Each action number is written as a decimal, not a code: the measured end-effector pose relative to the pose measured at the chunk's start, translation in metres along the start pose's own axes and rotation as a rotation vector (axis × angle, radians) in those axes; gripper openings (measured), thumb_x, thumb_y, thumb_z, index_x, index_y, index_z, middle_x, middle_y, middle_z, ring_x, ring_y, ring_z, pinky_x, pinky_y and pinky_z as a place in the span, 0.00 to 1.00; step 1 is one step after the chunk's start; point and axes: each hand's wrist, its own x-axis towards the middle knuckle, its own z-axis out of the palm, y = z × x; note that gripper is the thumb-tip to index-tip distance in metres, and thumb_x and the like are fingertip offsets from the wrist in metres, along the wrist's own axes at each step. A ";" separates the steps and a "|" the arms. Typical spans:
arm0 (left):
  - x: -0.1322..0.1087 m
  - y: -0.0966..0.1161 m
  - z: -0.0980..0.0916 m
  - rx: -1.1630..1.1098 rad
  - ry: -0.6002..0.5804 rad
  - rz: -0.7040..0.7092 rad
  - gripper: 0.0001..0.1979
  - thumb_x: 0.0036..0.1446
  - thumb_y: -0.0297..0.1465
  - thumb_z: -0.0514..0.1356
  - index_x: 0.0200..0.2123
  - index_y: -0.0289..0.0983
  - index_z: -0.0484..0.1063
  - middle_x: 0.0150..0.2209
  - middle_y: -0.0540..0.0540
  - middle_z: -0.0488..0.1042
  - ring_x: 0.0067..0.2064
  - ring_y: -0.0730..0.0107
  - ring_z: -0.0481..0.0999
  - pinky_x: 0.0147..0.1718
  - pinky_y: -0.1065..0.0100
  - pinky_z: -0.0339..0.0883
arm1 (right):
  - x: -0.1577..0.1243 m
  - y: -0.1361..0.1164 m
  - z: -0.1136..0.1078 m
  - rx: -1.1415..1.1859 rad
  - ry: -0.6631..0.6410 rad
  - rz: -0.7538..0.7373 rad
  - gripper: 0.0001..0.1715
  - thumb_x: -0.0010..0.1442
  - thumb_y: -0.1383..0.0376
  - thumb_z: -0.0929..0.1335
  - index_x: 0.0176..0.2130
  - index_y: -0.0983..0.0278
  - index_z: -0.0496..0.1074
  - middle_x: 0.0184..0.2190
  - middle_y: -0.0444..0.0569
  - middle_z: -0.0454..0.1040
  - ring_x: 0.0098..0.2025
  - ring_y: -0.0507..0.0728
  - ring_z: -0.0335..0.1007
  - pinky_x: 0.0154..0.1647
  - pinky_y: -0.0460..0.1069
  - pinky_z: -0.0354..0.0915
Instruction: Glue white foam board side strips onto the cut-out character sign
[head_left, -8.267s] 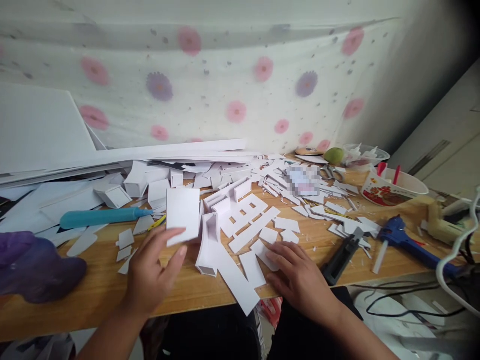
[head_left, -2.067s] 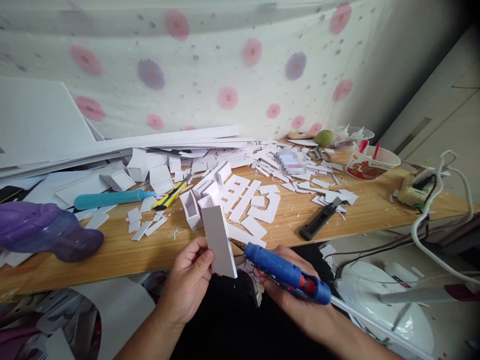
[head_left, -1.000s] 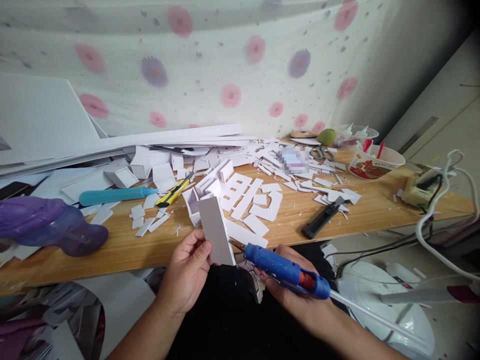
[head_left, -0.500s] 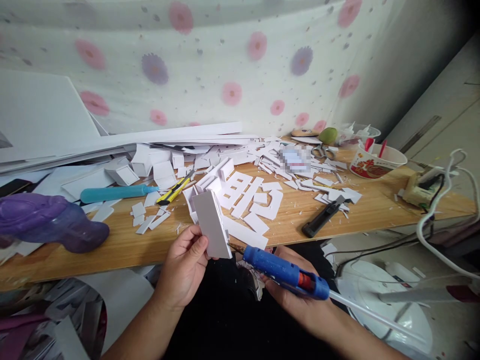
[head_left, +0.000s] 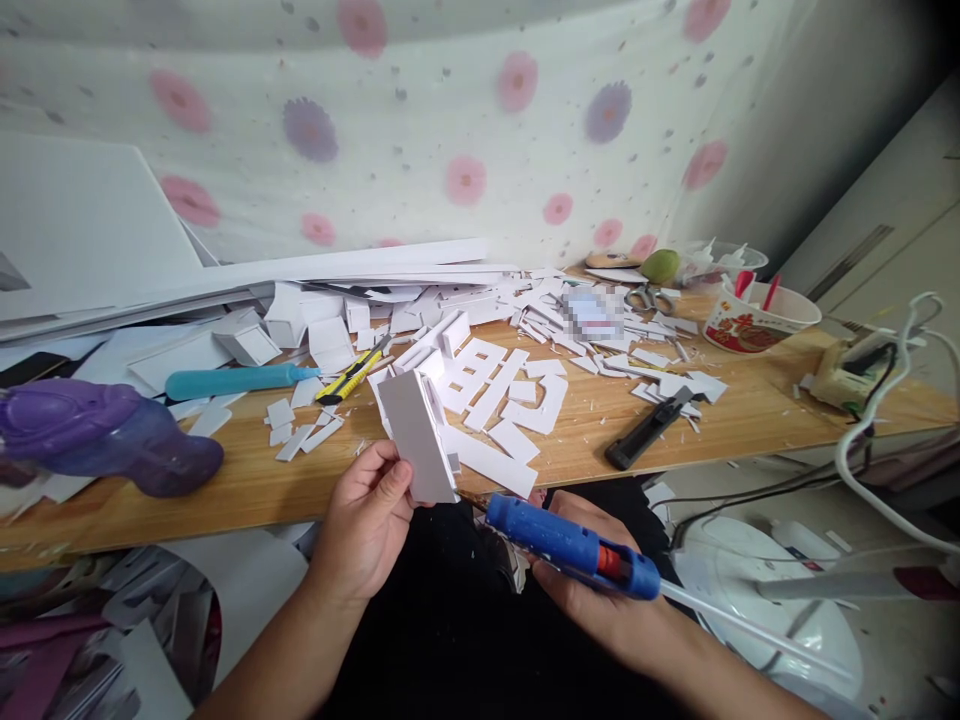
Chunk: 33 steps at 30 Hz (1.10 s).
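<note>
My left hand [head_left: 367, 525] grips a white rectangular foam-board piece [head_left: 415, 435] by its lower edge and holds it upright above the front edge of the wooden table [head_left: 247, 490]. My right hand [head_left: 600, 600] is wrapped round a blue hot glue gun [head_left: 570, 547]. The gun's nozzle points left, just below and right of the piece's bottom corner. A white glue stick juts out behind the gun. Cut white foam-board letters and strips [head_left: 495, 400] lie on the table right behind the held piece.
A teal tool [head_left: 232, 380], a yellow utility knife [head_left: 352, 372], a black cutter [head_left: 649, 428] and a purple object [head_left: 105, 440] lie on the table. Big white sheets [head_left: 82, 240] are stacked at the left. A bowl [head_left: 757, 315], scissors [head_left: 645, 298] and cables [head_left: 892, 400] sit at the right.
My left hand has lifted the foam-board piece a little and shifted it left, away from the glue gun's nozzle. The gun has stayed nearly in place.
</note>
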 end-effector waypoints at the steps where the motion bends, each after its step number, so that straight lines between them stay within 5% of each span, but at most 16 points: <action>1: 0.001 0.000 0.000 0.001 0.005 0.000 0.18 0.43 0.36 0.73 0.37 0.37 0.75 0.30 0.48 0.77 0.28 0.72 0.74 0.26 0.73 0.71 | 0.000 -0.001 0.000 -0.003 -0.010 0.012 0.11 0.59 0.68 0.65 0.26 0.60 0.61 0.24 0.41 0.65 0.25 0.51 0.62 0.27 0.47 0.63; 16: 0.003 0.003 -0.003 0.002 0.018 0.057 0.16 0.42 0.35 0.73 0.32 0.36 0.73 0.34 0.45 0.79 0.35 0.64 0.78 0.33 0.66 0.75 | -0.002 0.002 -0.002 -0.008 -0.066 0.051 0.13 0.59 0.68 0.64 0.24 0.60 0.57 0.24 0.41 0.62 0.26 0.52 0.62 0.33 0.49 0.64; 22: 0.006 0.006 -0.008 0.092 0.028 0.151 0.15 0.41 0.35 0.74 0.29 0.35 0.74 0.30 0.46 0.77 0.33 0.71 0.74 0.34 0.71 0.71 | -0.004 0.006 -0.007 -0.086 -0.101 0.027 0.15 0.57 0.69 0.63 0.23 0.60 0.54 0.22 0.40 0.59 0.25 0.51 0.59 0.32 0.49 0.63; 28: 0.006 0.006 -0.004 0.113 0.041 0.136 0.15 0.41 0.35 0.74 0.29 0.35 0.75 0.29 0.47 0.75 0.31 0.72 0.73 0.30 0.73 0.70 | -0.014 0.016 -0.012 -0.130 -0.168 0.078 0.11 0.52 0.72 0.66 0.26 0.60 0.59 0.26 0.43 0.63 0.29 0.53 0.63 0.32 0.48 0.64; 33: 0.005 0.010 -0.002 0.079 0.050 0.046 0.16 0.41 0.35 0.74 0.32 0.37 0.75 0.31 0.48 0.78 0.31 0.70 0.75 0.27 0.72 0.72 | -0.019 0.022 -0.026 -0.215 -0.115 0.039 0.07 0.55 0.67 0.68 0.37 0.61 0.69 0.36 0.50 0.71 0.37 0.56 0.70 0.37 0.49 0.68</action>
